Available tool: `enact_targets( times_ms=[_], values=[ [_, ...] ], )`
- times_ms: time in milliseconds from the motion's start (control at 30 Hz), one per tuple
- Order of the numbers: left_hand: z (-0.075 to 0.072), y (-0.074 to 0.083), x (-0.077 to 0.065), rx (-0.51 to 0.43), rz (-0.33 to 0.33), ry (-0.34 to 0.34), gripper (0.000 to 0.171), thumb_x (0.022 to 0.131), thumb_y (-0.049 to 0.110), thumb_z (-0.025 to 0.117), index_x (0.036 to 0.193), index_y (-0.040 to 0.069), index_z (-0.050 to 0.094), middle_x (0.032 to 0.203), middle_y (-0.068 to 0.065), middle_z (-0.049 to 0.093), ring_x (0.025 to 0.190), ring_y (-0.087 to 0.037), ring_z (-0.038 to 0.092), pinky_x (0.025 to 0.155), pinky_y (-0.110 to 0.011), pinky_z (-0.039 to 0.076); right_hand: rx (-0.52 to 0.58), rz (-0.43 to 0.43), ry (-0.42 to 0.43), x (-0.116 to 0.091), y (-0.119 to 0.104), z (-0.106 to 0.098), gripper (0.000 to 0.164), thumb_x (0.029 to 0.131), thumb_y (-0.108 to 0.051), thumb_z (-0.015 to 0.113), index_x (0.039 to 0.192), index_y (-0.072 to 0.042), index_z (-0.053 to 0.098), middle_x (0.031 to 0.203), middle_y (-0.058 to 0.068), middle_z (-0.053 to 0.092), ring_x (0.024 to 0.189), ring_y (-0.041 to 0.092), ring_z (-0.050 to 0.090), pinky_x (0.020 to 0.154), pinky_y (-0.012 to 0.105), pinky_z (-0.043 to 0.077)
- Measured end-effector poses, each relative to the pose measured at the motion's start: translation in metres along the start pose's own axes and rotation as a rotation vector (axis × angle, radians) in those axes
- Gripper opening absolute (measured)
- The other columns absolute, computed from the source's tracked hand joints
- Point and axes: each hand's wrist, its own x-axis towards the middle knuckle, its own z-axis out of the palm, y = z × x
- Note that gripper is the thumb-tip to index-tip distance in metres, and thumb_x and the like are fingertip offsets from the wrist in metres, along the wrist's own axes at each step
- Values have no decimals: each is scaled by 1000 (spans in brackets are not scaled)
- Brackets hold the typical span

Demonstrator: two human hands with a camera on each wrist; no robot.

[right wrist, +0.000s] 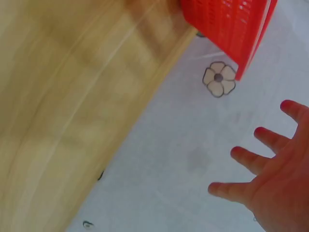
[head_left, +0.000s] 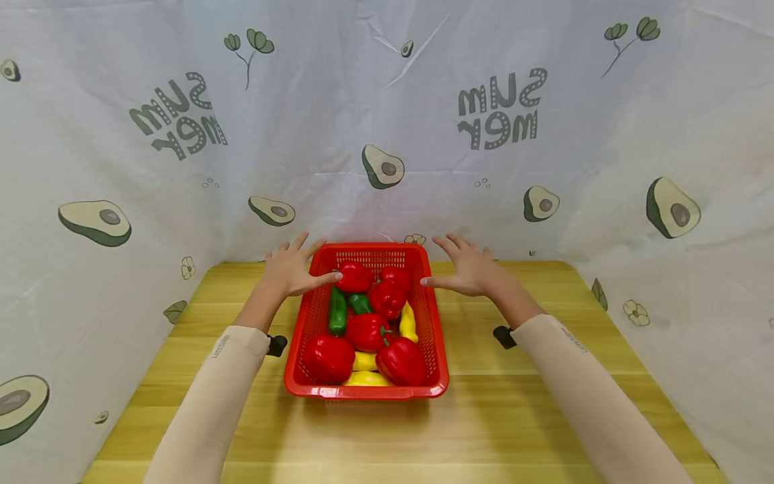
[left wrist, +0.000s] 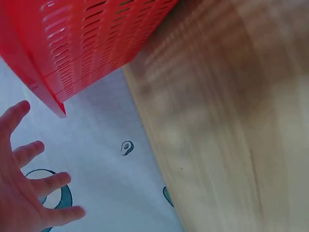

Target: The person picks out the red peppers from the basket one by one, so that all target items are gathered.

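Here a red basket (head_left: 432, 336) sits on the wooden table (head_left: 544, 403) near its far edge, holding red peppers (head_left: 329, 357), a green pepper (head_left: 336, 310) and yellow pieces (head_left: 365, 378). The left hand (head_left: 294, 269) and right hand (head_left: 468, 269) hover at its far corners, fingers spread, holding nothing. An avocado-print cloth (head_left: 387, 134) hangs close behind.

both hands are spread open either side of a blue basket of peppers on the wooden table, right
Not quite: the basket is red, not blue, as the head view shows. The rest holds: the left hand and right hand are spread open on either side of it, peppers lie inside, and it sits on the wooden table.
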Motion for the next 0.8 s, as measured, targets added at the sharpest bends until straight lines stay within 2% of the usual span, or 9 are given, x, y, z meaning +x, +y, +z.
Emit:
enact_targets(
  times_ms=[133, 267, 400, 500, 633, 800],
  values=[
    [9, -5, -11, -108, 14, 29, 96, 86, 79, 54, 163, 27, 32, 170, -20, 21, 145, -54, 36, 110, -74, 35, 62, -25, 32, -11, -6, 9, 100, 87, -72, 60, 165, -20, 26, 169, 19, 24, 150, 48, 32, 114, 76, 28],
    [15, -8, -25, -223, 17, 45, 92, 89, 74, 57, 163, 23, 35, 166, -22, 29, 143, -48, 41, 110, -70, 39, 154, -38, 36, -24, -17, 22, 100, 86, -71, 63, 163, -17, 29, 167, 19, 29, 147, 46, 38, 109, 69, 42],
    [18, -8, -39, -307, 7, 79, 79, 94, 62, 60, 157, 17, 45, 153, -21, 48, 119, -39, 62, 98, -58, 55, 219, -65, 42, -36, -30, 31, 97, 86, -70, 65, 161, -17, 34, 165, 16, 35, 145, 43, 42, 107, 67, 46],
    [19, -6, -48, -369, 18, 118, 67, 96, 52, 64, 150, 12, 54, 141, -20, 61, 97, -31, 71, 83, -46, 62, 237, -92, 64, -46, -40, 33, 92, 87, -69, 65, 159, -17, 38, 163, 15, 39, 144, 41, 44, 107, 66, 46],
    [21, -1, -56, -433, 21, 134, 62, 96, 46, 67, 147, 11, 57, 137, -20, 63, 89, -28, 74, 78, -41, 63, 256, -131, 82, -59, -49, 34, 89, 87, -66, 67, 158, -18, 41, 162, 13, 40, 145, 41, 43, 107, 67, 46],
    [28, -2, -68, -515, -26, 133, 59, 98, 40, 68, 149, 14, 56, 131, -23, 64, 79, -28, 75, 73, -40, 63, 322, -164, 56, -70, -61, 37, 90, 84, -62, 73, 157, -18, 41, 160, 10, 42, 143, 39, 45, 101, 62, 52]
  ],
)
